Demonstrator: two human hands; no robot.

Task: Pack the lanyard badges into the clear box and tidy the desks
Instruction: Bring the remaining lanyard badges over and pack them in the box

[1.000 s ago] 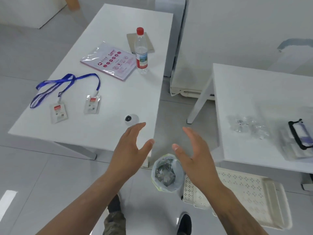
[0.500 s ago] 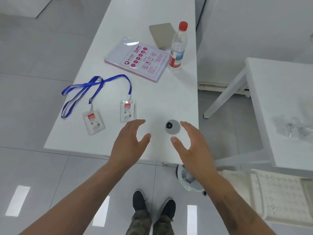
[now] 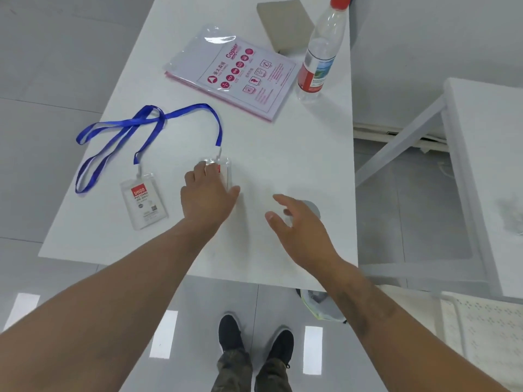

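Two clear lanyard badges with red labels lie on the white desk (image 3: 297,154), their blue straps (image 3: 150,123) tangled toward the left edge. My left hand (image 3: 208,193) rests on the right badge (image 3: 226,171), fingers bent down onto it and thumb by its lower right corner. To its left, the other badge (image 3: 144,200) lies untouched. My right hand (image 3: 297,222) hovers with spread fingers just above the desk, partly covering a small grey round object (image 3: 312,207). No clear box is in view.
A wrapped pack of paper (image 3: 235,75), a beige box (image 3: 285,24) and a water bottle (image 3: 319,58) stand at the desk's far end. A second white desk (image 3: 486,165) is to the right, with a white perforated basket (image 3: 481,321) beneath. A lined bin (image 3: 319,304) sits under the near edge.
I have stepped closer to the left desk. My left hand reached forward and came down on the right badge. My right hand moved over the grey round object.
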